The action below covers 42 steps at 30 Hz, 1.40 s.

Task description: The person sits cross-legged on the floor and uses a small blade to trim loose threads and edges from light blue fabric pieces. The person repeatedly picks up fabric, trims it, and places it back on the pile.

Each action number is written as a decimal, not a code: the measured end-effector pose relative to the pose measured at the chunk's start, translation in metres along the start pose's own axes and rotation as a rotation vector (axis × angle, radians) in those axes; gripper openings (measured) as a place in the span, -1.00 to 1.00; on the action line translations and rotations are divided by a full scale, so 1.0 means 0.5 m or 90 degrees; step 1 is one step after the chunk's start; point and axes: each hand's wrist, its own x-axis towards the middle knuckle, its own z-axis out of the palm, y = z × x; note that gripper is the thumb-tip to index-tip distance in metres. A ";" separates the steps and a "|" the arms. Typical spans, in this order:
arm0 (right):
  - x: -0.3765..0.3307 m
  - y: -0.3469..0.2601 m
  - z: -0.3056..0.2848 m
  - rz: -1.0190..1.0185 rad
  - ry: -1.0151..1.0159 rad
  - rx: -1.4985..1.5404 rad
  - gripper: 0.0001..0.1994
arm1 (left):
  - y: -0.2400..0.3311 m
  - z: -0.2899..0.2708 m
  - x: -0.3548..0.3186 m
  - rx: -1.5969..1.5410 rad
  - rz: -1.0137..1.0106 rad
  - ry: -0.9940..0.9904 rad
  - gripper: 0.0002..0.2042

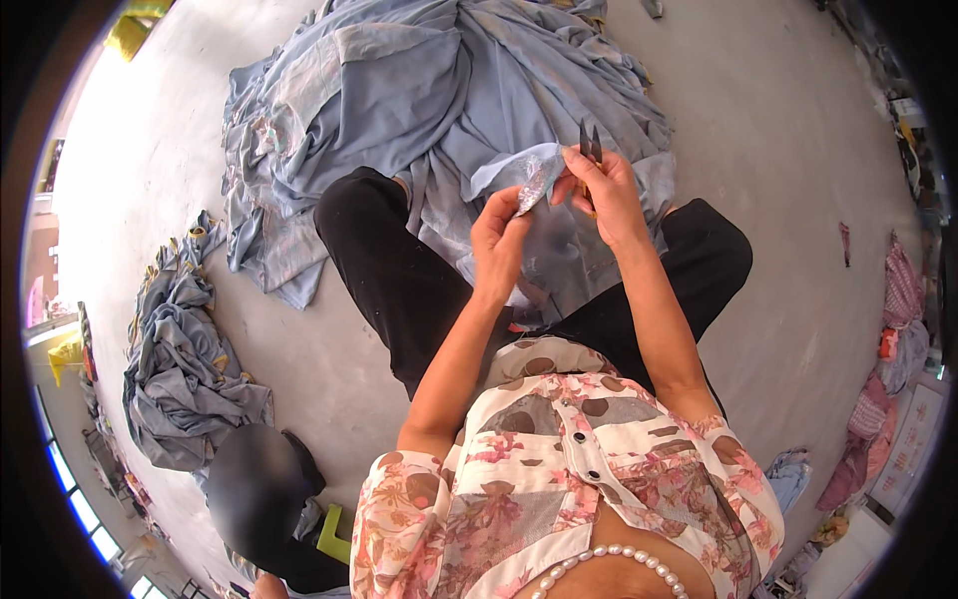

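My left hand (499,235) pinches one end of a blue-grey cloth edge (539,183) with a pale glittery pattern. At its other end, my right hand (614,203) has the cloth between thumb and finger. That same hand also holds small scissors (591,146), their dark blades pointing away from me and slightly apart; the fingers hide most of the handles. From the held edge the cloth runs down into a large heap of blue-grey fabric (399,100), spread in front of me and between my legs.
A smaller pile of similar fabric (190,369) lies on the grey floor (778,150) at the left. Near it, at the lower left, sits another person (259,499) beside a green plastic piece (334,536). Pink checked cloth (901,285) and other bundles line the right side.
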 end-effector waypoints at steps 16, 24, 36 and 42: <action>0.048 -0.096 0.016 -0.281 -0.036 -0.248 -0.90 | 0.117 -0.030 0.060 0.222 0.013 -0.126 -0.78; 0.070 -0.270 -0.057 -0.517 0.244 -0.012 -0.88 | -0.143 -0.141 0.054 0.582 0.026 -0.001 -0.83; 0.080 -0.200 -0.266 -0.317 0.432 -0.059 -0.81 | 0.161 -0.235 0.206 0.164 -0.213 0.123 -0.79; 0.139 -0.212 -0.282 -0.331 0.434 -0.085 -0.80 | 0.103 -0.230 0.163 0.042 -0.250 0.031 -0.77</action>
